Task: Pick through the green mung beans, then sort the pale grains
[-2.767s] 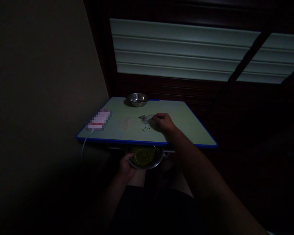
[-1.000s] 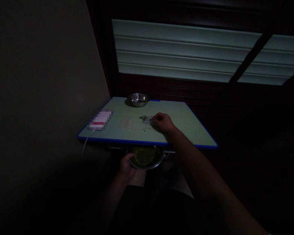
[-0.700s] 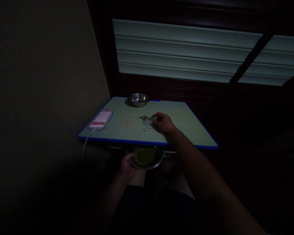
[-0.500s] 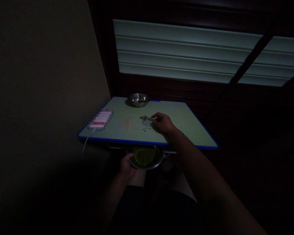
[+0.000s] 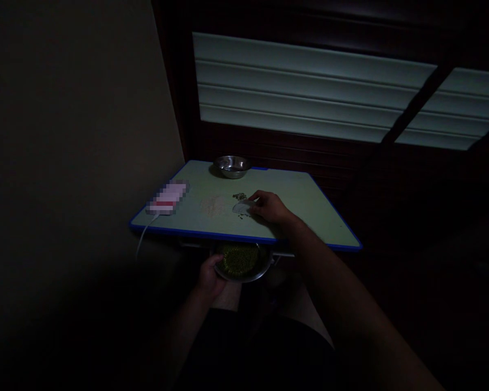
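Observation:
My left hand [image 5: 212, 276] grips the left rim of a metal bowl [image 5: 264, 269] below the table's front edge. Small green beans [image 5: 239, 259] lie in this bowl, and the tabletop hides its far side. Over the table [image 5: 301, 195], my right hand [image 5: 269, 206] pinches a thin, pale, translucent scraper-like piece [image 5: 241, 207]. Just beyond that piece is a little heap of dark, bean-like grains [image 5: 239, 196]. A few loose grains lie on its near side. Left of them, pale grains [image 5: 212, 206] are spread in a thin patch.
Another metal bowl [image 5: 232, 168] stands at the table's back edge. On the left lies a blurred-out phone-like thing [image 5: 168, 196] with a white cable [image 5: 143, 233] hanging over the front edge. A wall [image 5: 85, 108] borders the left side, and a slatted panel [image 5: 301, 87] rises behind.
My right hand has moved the pale piece slightly left and nearer to me, off the dark heap and toward the loose grains. My left hand stays on the bowl.

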`<state>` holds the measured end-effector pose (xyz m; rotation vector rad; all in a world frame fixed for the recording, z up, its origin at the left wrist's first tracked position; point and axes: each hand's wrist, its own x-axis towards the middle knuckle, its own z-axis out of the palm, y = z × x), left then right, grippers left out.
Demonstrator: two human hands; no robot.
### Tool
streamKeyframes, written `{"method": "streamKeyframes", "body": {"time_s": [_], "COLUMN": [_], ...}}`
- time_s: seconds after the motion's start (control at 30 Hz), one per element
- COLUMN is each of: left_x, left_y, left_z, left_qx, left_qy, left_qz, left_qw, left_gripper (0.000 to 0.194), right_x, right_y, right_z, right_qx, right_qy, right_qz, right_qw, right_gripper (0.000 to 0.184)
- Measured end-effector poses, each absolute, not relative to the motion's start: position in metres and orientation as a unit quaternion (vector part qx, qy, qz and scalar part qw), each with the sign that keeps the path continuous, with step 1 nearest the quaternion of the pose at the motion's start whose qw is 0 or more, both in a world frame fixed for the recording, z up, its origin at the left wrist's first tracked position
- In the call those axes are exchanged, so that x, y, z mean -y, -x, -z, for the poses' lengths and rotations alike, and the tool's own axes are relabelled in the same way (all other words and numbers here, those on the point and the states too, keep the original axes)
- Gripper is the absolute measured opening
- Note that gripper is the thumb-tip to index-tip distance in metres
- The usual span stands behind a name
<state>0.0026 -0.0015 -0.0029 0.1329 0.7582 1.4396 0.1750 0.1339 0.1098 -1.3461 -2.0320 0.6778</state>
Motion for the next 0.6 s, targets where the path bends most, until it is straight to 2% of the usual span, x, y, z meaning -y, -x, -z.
{"method": "streamKeyframes", "body": {"time_s": [0.6], "left_x": [0.002], "left_y": [-0.003], "left_z": [-0.001], "left_qx": [-0.353], "left_qy": [-0.054], "left_qz": [-0.628], "left_qw": [0.692], "left_gripper": [0.027], "right_x": [-0.111], "right_y": [-0.170], "right_z": [-0.109], "right_qx": [0.772], "right_qy": [0.456], "right_qz": [-0.326], "right_qw": [0.300], "right_gripper": [0.027]}}
